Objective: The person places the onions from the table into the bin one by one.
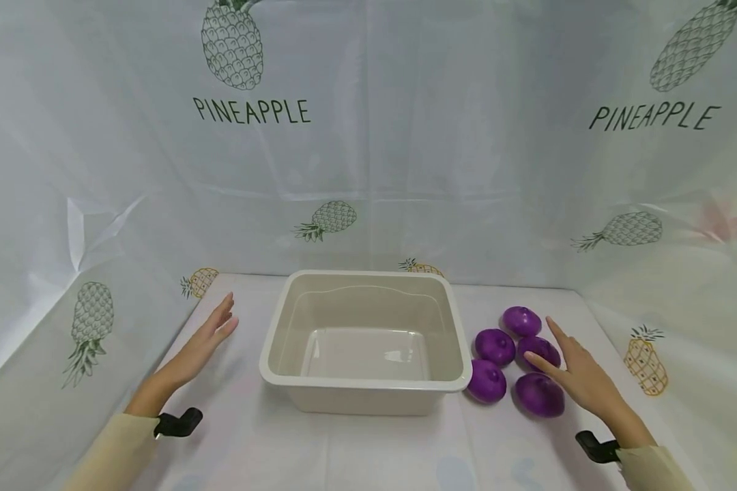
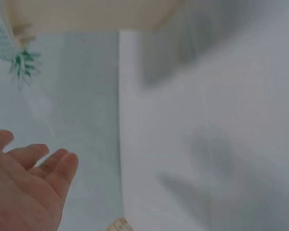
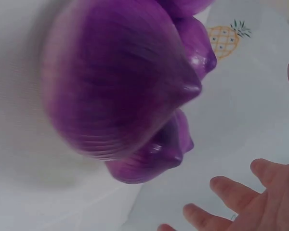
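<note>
Several purple onions (image 1: pixel 539 394) lie grouped on the table, right of a cream plastic basin (image 1: pixel 368 401). The nearest onions sit close against the basin's right side. My right hand (image 1: pixel 580 377) hovers over the group's right edge, fingers spread and thumb pointing toward the onions, holding nothing. In the right wrist view a large onion (image 3: pixel 111 82) fills the upper left, with the fingers apart from it at lower right. Over the table's left side, my left hand (image 1: pixel 199 346) is held up with extended fingers and nothing in it. The basin's inside shows a bare bottom.
A white cloth covers the table (image 1: pixel 374 450). Behind it and at both sides hangs a pale sheet (image 1: pixel 405 150) printed with pineapples. Each wrist carries a black camera mount, one near the left sleeve (image 1: pixel 113 450) and one near the right sleeve (image 1: pixel 654 469).
</note>
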Available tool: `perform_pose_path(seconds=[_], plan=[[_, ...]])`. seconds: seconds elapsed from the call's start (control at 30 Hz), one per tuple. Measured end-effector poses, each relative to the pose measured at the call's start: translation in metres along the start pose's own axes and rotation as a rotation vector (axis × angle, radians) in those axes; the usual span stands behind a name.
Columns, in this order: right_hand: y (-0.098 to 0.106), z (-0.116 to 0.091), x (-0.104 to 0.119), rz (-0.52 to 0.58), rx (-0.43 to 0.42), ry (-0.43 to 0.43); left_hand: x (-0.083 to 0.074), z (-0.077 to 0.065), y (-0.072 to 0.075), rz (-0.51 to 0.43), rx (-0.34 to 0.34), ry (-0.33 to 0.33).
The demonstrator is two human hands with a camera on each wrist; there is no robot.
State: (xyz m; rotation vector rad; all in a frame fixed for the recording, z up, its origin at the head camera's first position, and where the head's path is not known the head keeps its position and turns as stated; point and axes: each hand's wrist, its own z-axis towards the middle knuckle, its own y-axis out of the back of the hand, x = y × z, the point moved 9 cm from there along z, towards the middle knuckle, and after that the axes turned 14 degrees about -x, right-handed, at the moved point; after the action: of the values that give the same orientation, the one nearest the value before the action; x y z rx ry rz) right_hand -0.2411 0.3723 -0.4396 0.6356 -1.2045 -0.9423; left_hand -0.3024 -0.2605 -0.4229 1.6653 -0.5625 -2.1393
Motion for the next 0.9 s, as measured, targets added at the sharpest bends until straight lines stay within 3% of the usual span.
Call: perform_pose_path(seconds=[0.23,0.43,0.63,0.9], plan=[[-0.002,-0.018,-0.007,0.093,-0.035,-0.030,-0.036,0.000,-0.019,-0.219,-0.005,0.000],[-0.006,-0.028,-0.012,0.111,-0.097,-0.043,-0.060,-0.002,-0.033,-0.296,-0.010,0.066],[-0.009,-0.039,-0.016,0.122,-0.131,-0.060,-0.066,-0.003,-0.043,-0.360,-0.010,0.166],[-0.017,-0.050,-0.021,0.141,-0.139,-0.080,-0.064,-0.001,-0.051,-0.407,-0.030,0.229]])
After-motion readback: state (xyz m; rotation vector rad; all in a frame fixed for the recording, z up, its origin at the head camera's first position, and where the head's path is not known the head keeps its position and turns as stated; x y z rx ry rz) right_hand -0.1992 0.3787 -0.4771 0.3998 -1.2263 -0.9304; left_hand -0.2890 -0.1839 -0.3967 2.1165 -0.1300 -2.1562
